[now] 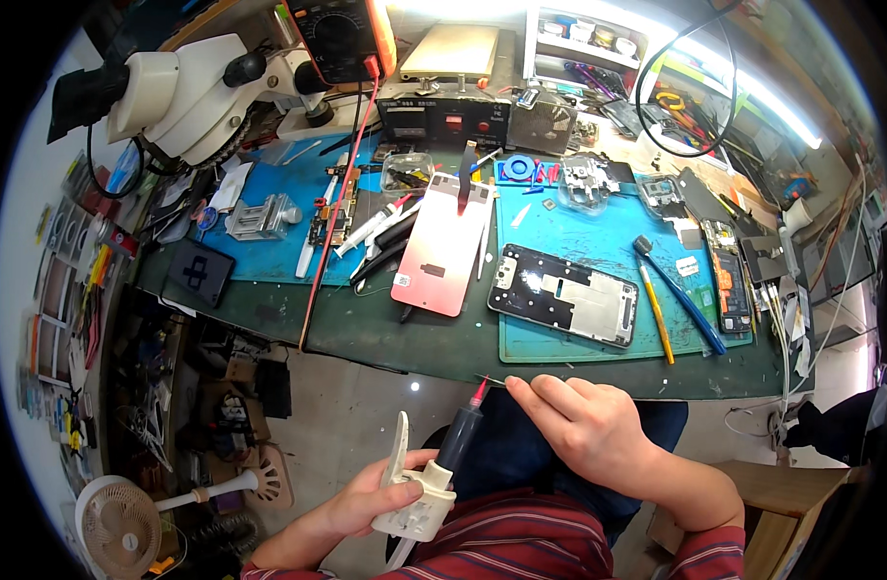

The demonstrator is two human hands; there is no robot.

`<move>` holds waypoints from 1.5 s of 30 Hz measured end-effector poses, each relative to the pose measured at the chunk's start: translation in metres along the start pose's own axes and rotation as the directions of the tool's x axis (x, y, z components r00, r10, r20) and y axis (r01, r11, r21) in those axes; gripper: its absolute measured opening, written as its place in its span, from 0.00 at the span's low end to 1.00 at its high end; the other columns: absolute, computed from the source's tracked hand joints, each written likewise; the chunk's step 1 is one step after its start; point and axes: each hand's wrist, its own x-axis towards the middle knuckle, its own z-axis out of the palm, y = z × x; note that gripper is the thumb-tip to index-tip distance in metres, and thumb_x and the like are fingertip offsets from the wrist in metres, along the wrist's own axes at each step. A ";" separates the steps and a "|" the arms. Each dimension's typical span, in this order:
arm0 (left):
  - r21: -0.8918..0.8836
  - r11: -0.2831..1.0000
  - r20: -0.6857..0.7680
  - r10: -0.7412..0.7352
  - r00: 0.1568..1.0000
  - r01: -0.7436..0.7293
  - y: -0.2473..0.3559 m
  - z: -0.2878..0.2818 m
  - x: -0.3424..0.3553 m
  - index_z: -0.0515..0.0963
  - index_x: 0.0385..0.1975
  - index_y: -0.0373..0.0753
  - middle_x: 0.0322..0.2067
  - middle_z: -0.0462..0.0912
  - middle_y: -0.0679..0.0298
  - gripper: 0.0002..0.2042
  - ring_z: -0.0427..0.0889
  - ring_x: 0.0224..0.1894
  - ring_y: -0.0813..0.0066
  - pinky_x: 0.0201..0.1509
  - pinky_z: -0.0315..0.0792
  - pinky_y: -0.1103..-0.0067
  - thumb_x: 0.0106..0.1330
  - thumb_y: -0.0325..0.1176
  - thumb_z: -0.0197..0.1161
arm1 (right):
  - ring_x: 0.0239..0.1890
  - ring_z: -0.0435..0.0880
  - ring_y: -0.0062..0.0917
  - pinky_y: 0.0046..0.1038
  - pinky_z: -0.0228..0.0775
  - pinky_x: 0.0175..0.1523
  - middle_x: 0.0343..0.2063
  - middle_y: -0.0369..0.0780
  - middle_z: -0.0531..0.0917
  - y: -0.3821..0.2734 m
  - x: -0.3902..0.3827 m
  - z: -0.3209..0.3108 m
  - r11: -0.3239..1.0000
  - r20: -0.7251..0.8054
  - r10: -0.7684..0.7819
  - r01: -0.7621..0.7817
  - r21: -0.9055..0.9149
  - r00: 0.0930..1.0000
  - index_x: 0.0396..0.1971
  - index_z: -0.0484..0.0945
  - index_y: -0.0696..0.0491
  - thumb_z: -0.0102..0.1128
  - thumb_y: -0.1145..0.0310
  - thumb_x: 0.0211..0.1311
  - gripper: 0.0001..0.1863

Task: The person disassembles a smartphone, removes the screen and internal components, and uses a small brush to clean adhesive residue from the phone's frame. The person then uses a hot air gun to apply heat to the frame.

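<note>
My left hand (371, 498) is wrapped round a white glue-dispensing gun (419, 507), its lever raised along the side. A dark syringe (460, 437) is seated in the gun, with a red needle tip (480, 391) pointing up toward the bench. At that tip, my right hand (593, 425) pinches a thin pointed sliver of metal (494, 381); its exact kind is too small to tell. Beyond my hands, a black-and-silver phone frame (564, 295) lies on the blue mat (550, 350). Left of it rests a pink phone screen panel (443, 251) with a dark ribbon cable.
On the bench's right lie a blue brush (685, 300), a yellow pen-like tool (658, 314) and an opened phone (728, 275). A microscope (187, 97) overhangs the left side. A red multimeter lead (342, 193) crosses the bench. A fan (119, 527) stands lower left.
</note>
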 end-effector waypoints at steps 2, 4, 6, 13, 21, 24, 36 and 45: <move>0.001 1.000 -0.008 0.000 1.000 0.000 0.000 0.000 -0.001 0.53 0.77 0.30 0.62 0.76 0.46 0.42 0.82 0.61 0.50 0.59 0.83 0.56 0.72 0.45 0.66 | 0.27 0.74 0.16 0.20 0.68 0.26 0.33 0.31 0.73 0.001 0.001 0.001 1.000 -0.006 -0.008 0.008 0.002 1.000 0.55 0.84 0.56 0.62 0.70 0.51 0.27; -0.003 1.000 -0.019 0.000 1.000 0.000 -0.001 -0.002 -0.002 0.53 0.77 0.30 0.62 0.76 0.46 0.42 0.82 0.61 0.50 0.59 0.83 0.56 0.72 0.45 0.67 | 0.27 0.75 0.17 0.21 0.69 0.27 0.33 0.32 0.74 0.001 0.001 0.002 1.000 -0.007 -0.002 0.002 0.008 1.000 0.55 0.84 0.56 0.62 0.70 0.52 0.26; -0.023 1.000 -0.006 0.002 1.000 -0.002 -0.002 -0.007 -0.002 0.54 0.77 0.29 0.61 0.77 0.46 0.43 0.83 0.61 0.50 0.59 0.83 0.56 0.70 0.45 0.69 | 0.27 0.77 0.18 0.22 0.71 0.27 0.33 0.32 0.75 -0.001 0.001 0.001 1.000 -0.006 0.012 -0.012 0.017 1.000 0.54 0.84 0.55 0.63 0.72 0.53 0.25; 0.067 0.989 -0.096 0.135 0.986 -0.129 -0.012 -0.039 -0.047 0.57 0.76 0.26 0.58 0.82 0.44 0.48 0.86 0.56 0.51 0.60 0.81 0.54 0.59 0.42 0.75 | 0.27 0.85 0.30 0.30 0.79 0.30 0.32 0.37 0.80 -0.003 0.006 0.006 0.868 -0.169 0.260 -0.153 0.473 0.951 0.42 0.84 0.55 0.69 0.76 0.62 0.09; 0.177 0.786 -0.346 0.613 0.711 -0.592 -0.007 -0.074 -0.121 0.64 0.71 0.28 0.50 0.79 0.45 0.44 0.88 0.48 0.51 0.47 0.88 0.57 0.61 0.50 0.76 | 0.29 0.89 0.34 0.29 0.82 0.33 0.52 0.46 0.88 -0.084 0.002 0.053 0.776 -0.167 0.091 0.035 0.629 0.982 0.45 0.81 0.57 0.66 0.75 0.63 0.11; 0.289 0.656 -0.450 0.736 0.506 -0.697 -0.001 -0.084 -0.151 0.62 0.70 0.28 0.47 0.79 0.50 0.45 0.87 0.43 0.57 0.42 0.89 0.62 0.62 0.53 0.75 | 0.32 0.90 0.38 0.32 0.83 0.36 0.48 0.45 0.88 -0.096 0.027 0.053 0.488 -0.059 0.294 -0.097 0.867 0.954 0.46 0.82 0.56 0.65 0.72 0.68 0.09; 0.714 0.619 -0.254 0.663 0.704 -0.326 -0.022 -0.081 -0.141 0.68 0.69 0.29 0.57 0.76 0.59 0.40 0.77 0.58 0.68 0.65 0.70 0.72 0.59 0.39 0.79 | 0.39 0.89 0.35 0.34 0.79 0.46 0.36 0.46 0.88 -0.078 0.173 0.041 0.429 0.089 0.453 -0.304 0.851 0.887 0.44 0.86 0.60 0.64 0.67 0.67 0.13; 0.802 0.561 -0.198 0.576 0.793 -0.207 0.000 -0.064 -0.128 0.70 0.67 0.28 0.56 0.74 0.58 0.41 0.75 0.58 0.68 0.64 0.67 0.72 0.53 0.38 0.79 | 0.36 0.92 0.44 0.40 0.86 0.41 0.32 0.51 0.90 -0.064 0.328 0.097 0.739 0.009 0.576 -0.526 0.421 0.817 0.30 0.89 0.59 0.65 0.73 0.57 0.07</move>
